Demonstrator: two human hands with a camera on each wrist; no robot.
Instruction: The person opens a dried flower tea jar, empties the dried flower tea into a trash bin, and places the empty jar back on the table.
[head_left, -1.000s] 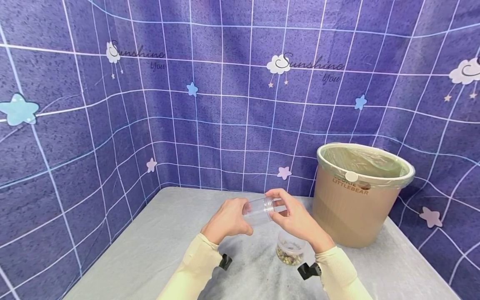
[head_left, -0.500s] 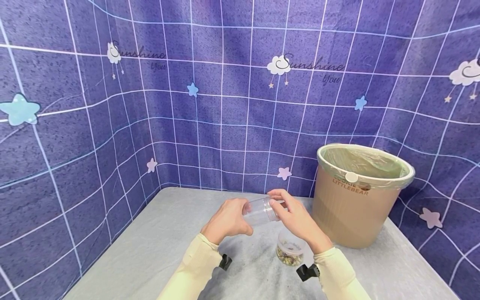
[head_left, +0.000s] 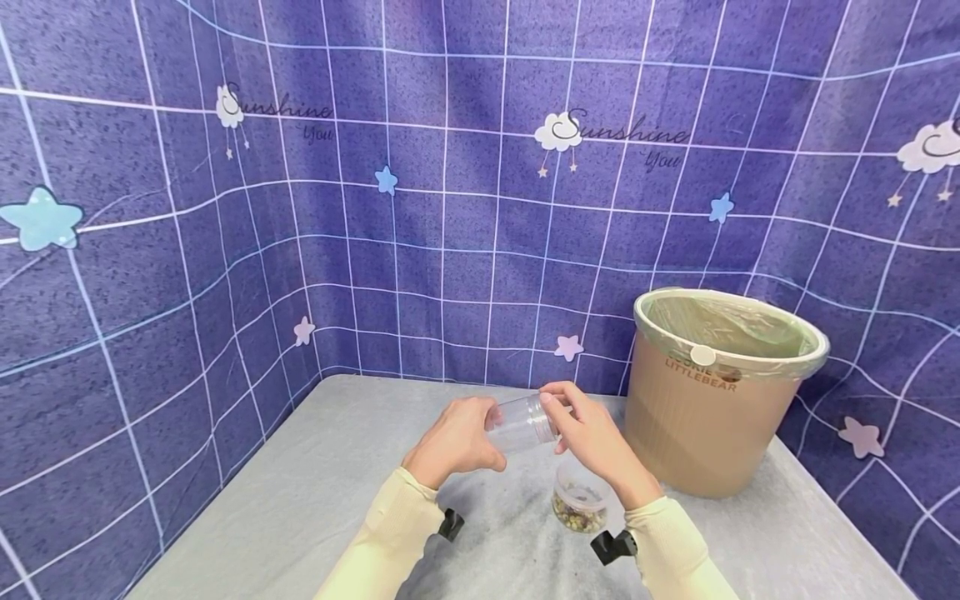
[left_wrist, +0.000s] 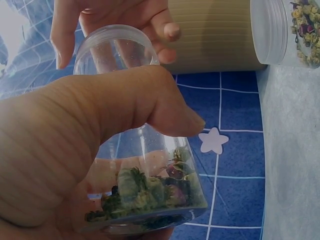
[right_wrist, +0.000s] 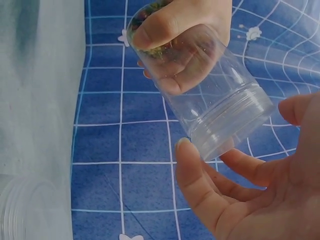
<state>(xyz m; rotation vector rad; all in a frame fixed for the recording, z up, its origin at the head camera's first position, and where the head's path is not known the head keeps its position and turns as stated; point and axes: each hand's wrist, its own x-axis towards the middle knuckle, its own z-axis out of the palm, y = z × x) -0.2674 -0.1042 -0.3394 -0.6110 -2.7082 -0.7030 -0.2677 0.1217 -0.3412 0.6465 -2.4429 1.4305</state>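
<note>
My left hand [head_left: 459, 437] grips a clear plastic jar [head_left: 517, 423] round its base half, and the jar lies tilted in the air above the table. Dried flower buds [left_wrist: 145, 192] are gathered at the base inside it. My right hand [head_left: 592, 437] is at the ribbed clear end [right_wrist: 232, 120], with curled fingertips on either side of it; whether that band is a screw lid or the neck is hard to tell. Below the hands, a second, shorter clear jar [head_left: 579, 504] with dried flowers in its bottom stands on the table.
A tan bin [head_left: 708, 417] with a pale rim and a green plastic liner [head_left: 727, 321] stands at the table's right. Blue-violet grid-patterned cloth [head_left: 465, 208] hangs behind and beside the grey table [head_left: 360, 467].
My right hand has turned at the jar's end: its thumb has gone from the lower side to the top, and its fingers have come round beneath. The left hand and the jar stay nearly still.
</note>
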